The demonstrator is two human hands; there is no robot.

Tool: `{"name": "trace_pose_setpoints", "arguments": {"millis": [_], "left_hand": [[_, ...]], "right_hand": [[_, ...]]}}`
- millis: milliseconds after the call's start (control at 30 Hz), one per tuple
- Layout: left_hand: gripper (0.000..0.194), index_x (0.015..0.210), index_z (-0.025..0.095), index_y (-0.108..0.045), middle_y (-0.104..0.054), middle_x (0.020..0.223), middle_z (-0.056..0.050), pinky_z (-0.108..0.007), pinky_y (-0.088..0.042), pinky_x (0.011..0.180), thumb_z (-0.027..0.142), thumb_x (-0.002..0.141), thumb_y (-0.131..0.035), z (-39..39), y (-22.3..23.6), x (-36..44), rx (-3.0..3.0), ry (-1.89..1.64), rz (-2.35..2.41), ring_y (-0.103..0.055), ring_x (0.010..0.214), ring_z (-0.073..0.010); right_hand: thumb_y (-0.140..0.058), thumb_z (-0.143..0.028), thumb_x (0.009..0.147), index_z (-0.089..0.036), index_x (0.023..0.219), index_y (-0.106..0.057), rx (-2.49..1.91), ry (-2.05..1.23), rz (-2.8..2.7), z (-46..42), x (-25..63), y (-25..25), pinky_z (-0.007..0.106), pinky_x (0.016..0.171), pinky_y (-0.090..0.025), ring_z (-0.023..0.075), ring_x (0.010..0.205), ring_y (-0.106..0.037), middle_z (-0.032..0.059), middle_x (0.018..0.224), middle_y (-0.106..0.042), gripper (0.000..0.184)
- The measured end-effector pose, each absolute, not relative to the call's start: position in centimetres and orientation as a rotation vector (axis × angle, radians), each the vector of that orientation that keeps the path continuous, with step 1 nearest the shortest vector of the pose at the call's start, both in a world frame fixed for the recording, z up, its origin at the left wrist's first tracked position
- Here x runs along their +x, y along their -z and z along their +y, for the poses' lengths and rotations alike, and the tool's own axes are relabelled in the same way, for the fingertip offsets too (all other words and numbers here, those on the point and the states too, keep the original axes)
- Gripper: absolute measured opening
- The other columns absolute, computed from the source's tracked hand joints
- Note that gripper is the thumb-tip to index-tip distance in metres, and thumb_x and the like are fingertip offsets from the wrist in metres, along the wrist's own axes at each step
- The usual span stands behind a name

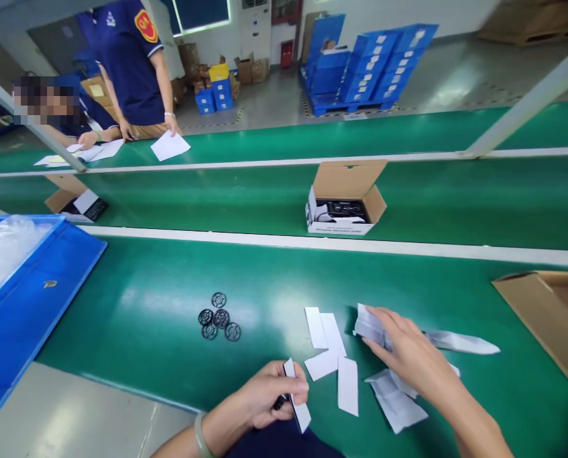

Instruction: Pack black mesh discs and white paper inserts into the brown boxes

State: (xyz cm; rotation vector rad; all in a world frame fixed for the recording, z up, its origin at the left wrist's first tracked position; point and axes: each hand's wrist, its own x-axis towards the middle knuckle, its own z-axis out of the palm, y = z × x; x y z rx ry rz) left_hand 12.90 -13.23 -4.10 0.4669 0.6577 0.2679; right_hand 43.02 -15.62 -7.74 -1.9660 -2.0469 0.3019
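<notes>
Green desk (135,318), near side. Blue tray (30,305) at left edge; open carton (345,203) further back on the far lane. Right hand (408,353), fingers loosely spread, rests on a crumpled plastic sleeve (369,327). Left hand (269,394) pinches a white slip (297,397) closed between thumb and fingers. Loose white slips (331,356) lie between the hands. Black rings (219,317) clustered left.

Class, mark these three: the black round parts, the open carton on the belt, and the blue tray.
black round parts (219,317), head view, middle of the cluster
open carton (348,181), head view, raised flap
blue tray (30,305), head view, bare lid surface
</notes>
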Motion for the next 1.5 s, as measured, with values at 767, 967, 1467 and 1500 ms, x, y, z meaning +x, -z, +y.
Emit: {"name": "trace_pose_setpoints", "arguments": {"millis": [767, 967, 1467, 1500], "left_hand": [[0.041, 0.085, 0.011, -0.067, -0.047, 0.064, 0.002, -0.024, -0.029, 0.058, 0.051, 0.075, -0.068, -15.0, 3.6, 11.2, 1.174, -0.416, 0.747, -0.037, 0.059, -0.0101], [0.043, 0.115, 0.013, -0.063, -0.049, 0.064, 0.004, -0.025, -0.033, 0.058, 0.034, 0.077, -0.062, -15.1, 3.8, 11.5, 1.331, -0.16, 0.833, -0.04, 0.055, -0.0105], [0.049, 0.122, 0.017, -0.06, -0.053, 0.067, 0.003, -0.025, -0.035, 0.058, 0.038, 0.078, -0.062, -12.5, 3.3, 13.6, 1.563, 0.025, 0.845, -0.045, 0.059, -0.0133], [0.047, 0.119, 0.015, -0.061, -0.051, 0.066, 0.003, -0.025, -0.034, 0.058, 0.039, 0.079, -0.061, -12.2, 3.4, 13.2, 1.514, -0.005, 0.844, -0.043, 0.058, -0.0124]], "right_hand": [[-0.059, -0.04, 0.09, -0.028, 0.12, -0.063, -1.387, -1.329, -1.446, -17.8, 32.9, 0.8, 0.032, 0.074, -0.051, 0.0238, 0.082, -0.061, 0.0042, 0.104, -0.065, 0.032], [-0.078, -0.045, 0.079, -0.026, 0.109, -0.069, -1.323, -0.999, -0.541, -19.3, 38.3, 1.6, 0.023, 0.058, -0.051, 0.0206, 0.073, -0.06, 0.0057, 0.09, -0.065, 0.037], [-0.08, -0.046, 0.078, -0.025, 0.108, -0.068, -1.154, -1.181, -0.35, -19.7, 36.4, 3.6, 0.025, 0.067, -0.051, 0.0217, 0.081, -0.059, 0.0061, 0.093, -0.065, 0.039], [-0.078, -0.048, 0.08, -0.025, 0.109, -0.068, -1.17, -1.177, -0.387, -19.6, 35.7, 4.0, 0.026, 0.069, -0.05, 0.0223, 0.082, -0.059, 0.0059, 0.094, -0.065, 0.038]]}}
